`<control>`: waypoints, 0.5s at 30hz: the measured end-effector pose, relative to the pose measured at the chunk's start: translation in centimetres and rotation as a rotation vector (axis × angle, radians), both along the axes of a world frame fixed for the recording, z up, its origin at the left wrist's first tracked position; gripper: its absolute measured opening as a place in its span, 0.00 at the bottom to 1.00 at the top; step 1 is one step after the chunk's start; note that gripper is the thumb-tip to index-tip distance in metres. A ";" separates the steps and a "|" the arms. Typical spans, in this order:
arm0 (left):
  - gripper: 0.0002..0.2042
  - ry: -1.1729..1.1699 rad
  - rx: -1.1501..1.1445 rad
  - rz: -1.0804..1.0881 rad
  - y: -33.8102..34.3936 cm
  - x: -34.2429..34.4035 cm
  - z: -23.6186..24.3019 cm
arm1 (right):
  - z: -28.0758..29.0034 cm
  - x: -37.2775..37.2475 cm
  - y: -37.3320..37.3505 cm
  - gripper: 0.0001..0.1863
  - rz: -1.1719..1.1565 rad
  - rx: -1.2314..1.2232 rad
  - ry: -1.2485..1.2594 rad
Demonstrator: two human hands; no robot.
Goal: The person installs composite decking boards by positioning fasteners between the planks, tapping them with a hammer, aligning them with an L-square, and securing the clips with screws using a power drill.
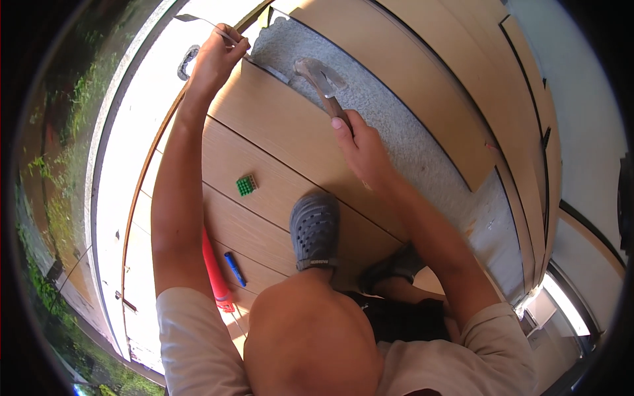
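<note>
My left hand (223, 51) is raised at the far left end of the laid planks. Its fingers are closed round a thin flat metal bar (190, 18), which has a wider, leaf-shaped end pointing away to the left. A narrow metal strip (272, 71) lies along the plank edge beyond that hand; whether it is the same bar I cannot tell. Gripped by its dark handle in my right hand (364, 150), a hammer (317, 71) hangs over the speckled grey subfloor (389, 119), its metal head toward the left hand.
Wood-look planks (264, 122) lie under my grey clog (315, 228); more planks (422, 72) lie beyond the subfloor gap. A green studded block (246, 185), a blue marker (234, 268) and a red tube (214, 274) rest near my left arm. A bright ledge (125, 125) borders the left.
</note>
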State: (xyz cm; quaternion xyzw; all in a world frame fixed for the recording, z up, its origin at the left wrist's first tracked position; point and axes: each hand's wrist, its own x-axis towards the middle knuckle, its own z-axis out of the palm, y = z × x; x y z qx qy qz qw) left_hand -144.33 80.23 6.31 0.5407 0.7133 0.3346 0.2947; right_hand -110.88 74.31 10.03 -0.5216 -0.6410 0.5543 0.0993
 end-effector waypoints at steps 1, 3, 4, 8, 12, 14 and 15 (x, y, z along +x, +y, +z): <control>0.12 -0.020 0.001 -0.003 0.1 -0.1 -0.2 | -0.1 -0.7 0.4 0.22 0.008 0.000 -0.001; 0.11 0.005 -0.007 -0.009 0.3 0.2 -0.1 | -0.5 -1.8 1.2 0.23 0.065 0.089 -0.008; 0.11 0.034 -0.018 -0.022 0.5 0.3 0.0 | -0.7 -2.2 1.6 0.23 0.070 0.090 -0.011; 0.11 0.028 -0.023 0.007 -0.1 -0.1 0.0 | -2.1 -3.8 2.3 0.22 0.124 0.184 -0.028; 0.12 0.126 -0.063 -0.025 0.0 -0.4 0.0 | -2.5 -4.5 2.1 0.21 0.179 0.240 -0.073; 0.12 0.114 -0.026 -0.048 0.0 -0.6 -0.2 | -2.3 -4.1 1.4 0.21 0.148 0.272 -0.004; 0.12 0.105 -0.005 -0.045 0.0 -0.4 -0.4 | -2.2 -3.9 1.2 0.22 0.111 0.309 0.060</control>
